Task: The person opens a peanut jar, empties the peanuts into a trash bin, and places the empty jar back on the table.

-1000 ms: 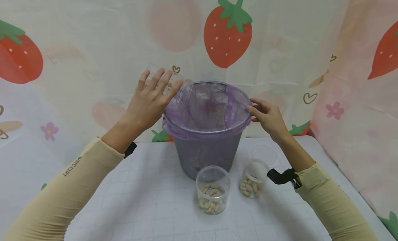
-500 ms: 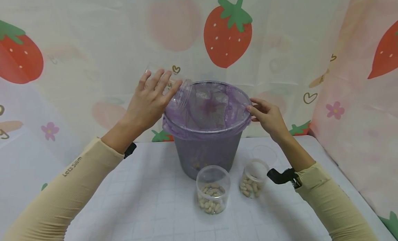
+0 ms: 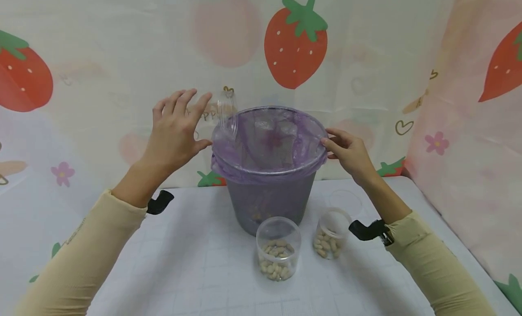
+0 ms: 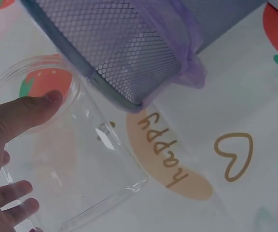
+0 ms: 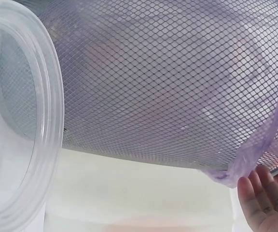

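We saw the left hand (image 3: pixel 173 130) curled round a clear jar (image 4: pixel 81 159), tipped sideways, mouth by the rim of the mesh bin (image 3: pixel 271 200). The right hand (image 3: pixel 348 153) pinched that rim and its purple liner (image 3: pixel 228 168). Two tubs, one nearer (image 3: pixel 279 230), one farther right (image 3: pixel 334 220), held peanuts (image 3: pixel 277 267). We couldn't make out the brownish shape (image 3: pixel 258 215) low in the bin, or whether jar and rim touched.

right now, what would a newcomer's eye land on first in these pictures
Probably the tapered grey mesh bin with purple plastic lining, mid-picture in the head view, below a big red printed strawberry. Next might come the clear plastic jar held sideways in the left hand near the bin's rim.
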Demonstrator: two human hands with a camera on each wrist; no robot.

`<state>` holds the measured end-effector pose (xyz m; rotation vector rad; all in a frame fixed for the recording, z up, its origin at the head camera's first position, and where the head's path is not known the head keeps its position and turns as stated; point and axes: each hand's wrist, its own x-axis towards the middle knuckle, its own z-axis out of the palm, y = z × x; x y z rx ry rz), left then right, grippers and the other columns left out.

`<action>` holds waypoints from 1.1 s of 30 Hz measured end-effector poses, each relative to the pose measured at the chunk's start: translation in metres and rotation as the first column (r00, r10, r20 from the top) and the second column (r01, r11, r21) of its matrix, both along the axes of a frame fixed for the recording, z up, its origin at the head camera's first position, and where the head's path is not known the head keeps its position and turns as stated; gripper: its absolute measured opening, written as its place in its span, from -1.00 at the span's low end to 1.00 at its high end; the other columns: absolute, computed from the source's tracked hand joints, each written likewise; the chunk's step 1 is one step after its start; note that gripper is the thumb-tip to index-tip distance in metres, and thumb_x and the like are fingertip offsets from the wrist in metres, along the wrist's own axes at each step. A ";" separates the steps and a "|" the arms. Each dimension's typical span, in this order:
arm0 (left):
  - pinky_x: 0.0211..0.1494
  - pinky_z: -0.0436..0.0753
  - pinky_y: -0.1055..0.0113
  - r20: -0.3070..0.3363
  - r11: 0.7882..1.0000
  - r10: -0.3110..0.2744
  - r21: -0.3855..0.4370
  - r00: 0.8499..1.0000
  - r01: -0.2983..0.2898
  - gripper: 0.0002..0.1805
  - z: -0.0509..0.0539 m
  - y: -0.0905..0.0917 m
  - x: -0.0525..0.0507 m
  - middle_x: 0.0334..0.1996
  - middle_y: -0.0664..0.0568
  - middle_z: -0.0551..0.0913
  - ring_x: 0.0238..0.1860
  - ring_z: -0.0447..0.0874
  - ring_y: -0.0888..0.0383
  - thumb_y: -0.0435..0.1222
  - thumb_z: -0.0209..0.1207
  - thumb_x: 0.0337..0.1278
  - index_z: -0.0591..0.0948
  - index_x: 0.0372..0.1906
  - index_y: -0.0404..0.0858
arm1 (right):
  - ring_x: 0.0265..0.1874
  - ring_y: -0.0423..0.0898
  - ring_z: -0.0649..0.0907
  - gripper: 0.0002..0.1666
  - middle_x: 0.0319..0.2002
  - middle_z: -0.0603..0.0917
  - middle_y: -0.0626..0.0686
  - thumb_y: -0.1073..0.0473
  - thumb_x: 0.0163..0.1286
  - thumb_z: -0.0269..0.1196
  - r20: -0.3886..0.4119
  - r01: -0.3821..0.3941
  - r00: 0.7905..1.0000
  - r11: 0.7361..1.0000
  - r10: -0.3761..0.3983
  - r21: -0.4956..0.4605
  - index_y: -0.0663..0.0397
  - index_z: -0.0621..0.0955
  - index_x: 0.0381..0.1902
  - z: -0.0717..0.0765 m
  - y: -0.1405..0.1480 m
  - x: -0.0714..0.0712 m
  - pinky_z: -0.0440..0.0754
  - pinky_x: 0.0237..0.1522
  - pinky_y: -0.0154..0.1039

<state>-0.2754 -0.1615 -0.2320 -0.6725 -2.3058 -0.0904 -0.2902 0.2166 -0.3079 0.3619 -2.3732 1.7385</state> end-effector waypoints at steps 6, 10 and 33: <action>0.30 0.24 -0.28 0.034 0.992 -0.040 0.119 0.999 0.036 0.07 -0.001 -0.006 0.008 0.33 -0.30 0.35 0.37 0.23 -0.26 -0.26 0.59 -0.37 0.31 0.41 -0.16 | -0.28 -0.38 0.65 -0.37 -0.27 0.62 -0.31 0.06 0.44 0.19 -0.005 0.004 1.000 1.000 -0.004 0.002 0.26 0.39 0.35 0.002 0.000 0.000 0.69 -0.14 -0.44; 0.26 0.29 -0.29 0.000 0.990 -0.058 0.127 0.998 0.058 0.08 -0.005 -0.007 0.012 0.30 -0.31 0.39 0.34 0.28 -0.28 -0.25 0.61 -0.42 0.32 0.40 -0.17 | -0.28 -0.39 0.65 -0.37 -0.28 0.63 -0.33 0.07 0.44 0.19 -0.006 0.002 1.000 1.000 -0.002 0.000 0.28 0.39 0.35 0.004 -0.001 -0.001 0.68 -0.17 -0.48; 0.30 0.28 -0.30 -0.008 0.973 -0.044 0.227 0.999 0.045 0.09 -0.016 -0.018 0.030 0.32 -0.34 0.37 0.34 0.28 -0.31 -0.25 0.60 -0.41 0.31 0.40 -0.26 | -0.28 -0.39 0.65 -0.37 -0.27 0.63 -0.34 0.04 0.44 0.18 0.005 0.006 1.000 1.000 -0.007 0.012 0.24 0.39 0.36 0.002 -0.001 0.002 0.67 -0.18 -0.50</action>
